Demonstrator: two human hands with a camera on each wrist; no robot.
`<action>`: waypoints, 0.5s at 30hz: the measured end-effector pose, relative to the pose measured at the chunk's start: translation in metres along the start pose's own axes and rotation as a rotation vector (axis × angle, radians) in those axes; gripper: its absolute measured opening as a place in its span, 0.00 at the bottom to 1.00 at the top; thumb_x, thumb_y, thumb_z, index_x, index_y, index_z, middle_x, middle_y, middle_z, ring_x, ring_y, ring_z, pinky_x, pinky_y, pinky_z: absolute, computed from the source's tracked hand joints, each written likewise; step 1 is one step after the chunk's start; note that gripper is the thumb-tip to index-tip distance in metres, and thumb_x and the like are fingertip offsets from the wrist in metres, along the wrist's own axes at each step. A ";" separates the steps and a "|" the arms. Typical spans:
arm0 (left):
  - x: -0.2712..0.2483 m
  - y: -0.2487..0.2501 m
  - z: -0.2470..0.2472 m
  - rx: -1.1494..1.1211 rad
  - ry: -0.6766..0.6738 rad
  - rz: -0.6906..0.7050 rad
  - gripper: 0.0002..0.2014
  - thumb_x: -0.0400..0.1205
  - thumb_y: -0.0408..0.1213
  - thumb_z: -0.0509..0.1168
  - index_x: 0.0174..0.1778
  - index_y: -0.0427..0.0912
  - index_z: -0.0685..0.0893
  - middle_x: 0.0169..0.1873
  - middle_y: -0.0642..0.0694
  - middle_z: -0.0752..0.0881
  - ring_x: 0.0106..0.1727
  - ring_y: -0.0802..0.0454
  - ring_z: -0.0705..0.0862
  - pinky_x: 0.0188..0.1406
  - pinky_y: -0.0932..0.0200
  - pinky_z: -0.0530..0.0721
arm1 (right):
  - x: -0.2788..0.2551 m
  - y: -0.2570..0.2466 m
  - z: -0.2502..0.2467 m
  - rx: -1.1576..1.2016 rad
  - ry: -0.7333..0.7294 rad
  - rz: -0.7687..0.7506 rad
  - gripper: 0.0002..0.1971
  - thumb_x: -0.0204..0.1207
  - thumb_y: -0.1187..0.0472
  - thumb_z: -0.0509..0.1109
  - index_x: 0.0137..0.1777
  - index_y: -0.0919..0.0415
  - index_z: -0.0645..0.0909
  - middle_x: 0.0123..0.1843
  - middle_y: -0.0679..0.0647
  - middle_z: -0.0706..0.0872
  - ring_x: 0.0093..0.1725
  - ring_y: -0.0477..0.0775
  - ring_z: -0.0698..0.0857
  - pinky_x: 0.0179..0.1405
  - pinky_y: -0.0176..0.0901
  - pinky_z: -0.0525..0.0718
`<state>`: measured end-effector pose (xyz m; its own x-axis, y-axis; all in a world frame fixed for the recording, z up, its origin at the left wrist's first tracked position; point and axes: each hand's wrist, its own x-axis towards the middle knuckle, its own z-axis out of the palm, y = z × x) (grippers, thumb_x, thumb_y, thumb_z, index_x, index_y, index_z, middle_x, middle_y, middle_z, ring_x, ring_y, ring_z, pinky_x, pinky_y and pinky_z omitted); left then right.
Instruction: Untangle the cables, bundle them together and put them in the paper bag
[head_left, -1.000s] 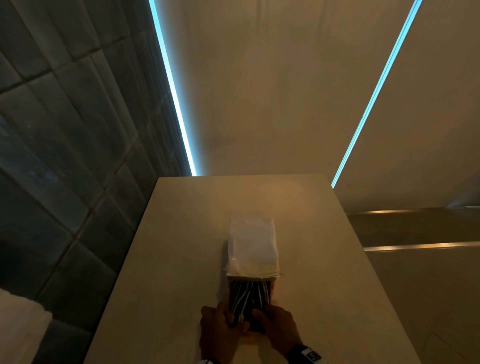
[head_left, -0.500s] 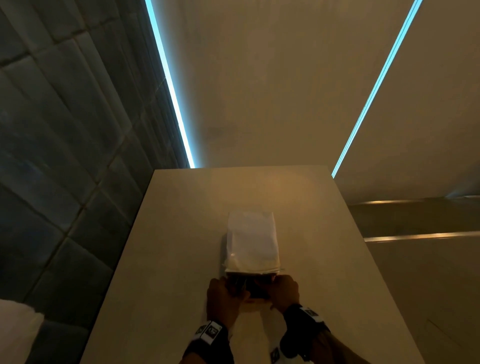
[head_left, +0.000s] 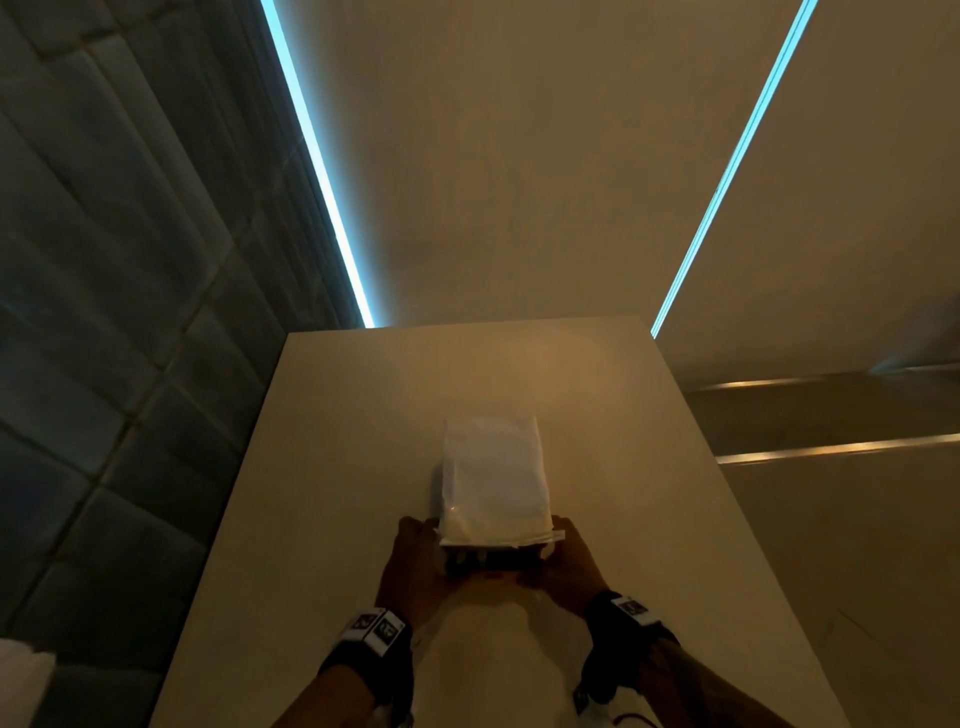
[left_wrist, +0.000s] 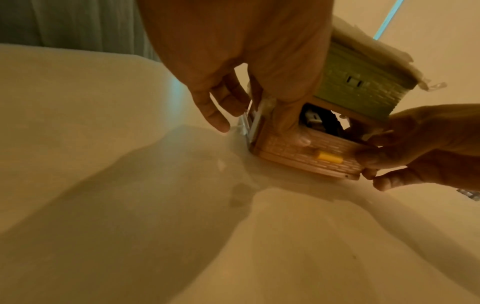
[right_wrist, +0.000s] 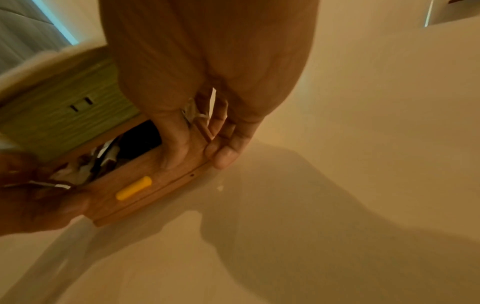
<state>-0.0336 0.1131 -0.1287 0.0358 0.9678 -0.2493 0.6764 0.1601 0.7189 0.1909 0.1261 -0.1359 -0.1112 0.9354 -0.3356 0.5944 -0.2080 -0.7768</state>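
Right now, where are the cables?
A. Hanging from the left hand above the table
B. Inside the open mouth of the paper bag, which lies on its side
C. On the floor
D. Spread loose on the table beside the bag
B: the paper bag lies on the table, and the cables show inside its open mouth, which the left hand and the right hand hold at either side.

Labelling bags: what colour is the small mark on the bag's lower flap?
Yellow mark on the paper bag; right wrist view shows it best.
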 end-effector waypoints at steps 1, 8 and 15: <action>0.003 0.001 -0.003 0.055 0.000 0.007 0.42 0.57 0.67 0.72 0.63 0.46 0.77 0.52 0.49 0.70 0.52 0.47 0.80 0.46 0.58 0.82 | 0.000 -0.001 -0.001 -0.024 0.006 0.015 0.30 0.58 0.52 0.81 0.62 0.57 0.80 0.60 0.54 0.80 0.60 0.57 0.81 0.59 0.51 0.83; 0.012 0.011 -0.006 0.277 0.022 -0.078 0.35 0.71 0.60 0.73 0.71 0.48 0.74 0.62 0.46 0.76 0.64 0.46 0.77 0.56 0.52 0.80 | 0.005 -0.007 -0.001 -0.098 0.056 0.099 0.24 0.68 0.52 0.78 0.62 0.58 0.79 0.59 0.58 0.81 0.59 0.61 0.81 0.58 0.54 0.81; -0.004 -0.001 -0.008 0.186 -0.050 -0.132 0.31 0.71 0.48 0.75 0.69 0.49 0.73 0.60 0.49 0.79 0.61 0.49 0.82 0.52 0.61 0.79 | -0.012 0.000 -0.004 -0.104 0.068 0.065 0.27 0.69 0.58 0.78 0.67 0.57 0.73 0.61 0.54 0.73 0.60 0.53 0.77 0.57 0.44 0.79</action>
